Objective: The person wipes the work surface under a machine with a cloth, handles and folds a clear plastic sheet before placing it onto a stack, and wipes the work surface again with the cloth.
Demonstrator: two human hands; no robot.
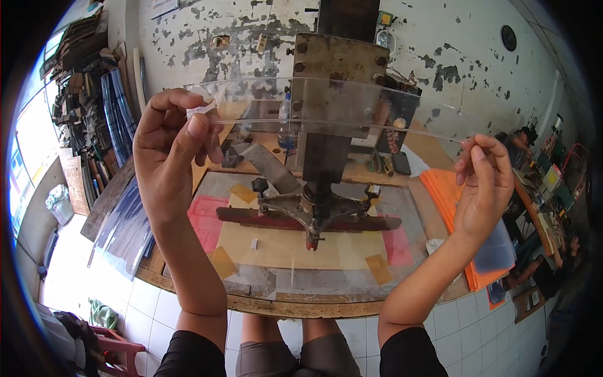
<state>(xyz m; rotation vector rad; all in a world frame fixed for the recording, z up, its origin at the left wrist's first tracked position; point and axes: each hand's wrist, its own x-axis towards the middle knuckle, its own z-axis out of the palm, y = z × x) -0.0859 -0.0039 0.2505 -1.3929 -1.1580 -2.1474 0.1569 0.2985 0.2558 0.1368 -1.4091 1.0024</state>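
A clear plastic sheet [264, 103] is stretched between my two hands, raised in front of the press. My left hand [173, 138] pinches its left end, with a small white piece [201, 110] between thumb and fingers. At the right end, my right hand [483, 166] grips the sheet's edge between thumb and fingertips. Behind and below the sheet stands the metal press [323, 169] with a long dark red bar [364, 224]. Under the bar lies a beige board [282, 254] with pink and orange-brown pieces around it.
Orange sheets [443, 201] lie at the table's right; clear sheets [122, 229] lie at its left. A plastic bottle [287, 135] stands behind the press. A red stool [119, 345] is at the lower left. Other people [520, 141] sit at the far right.
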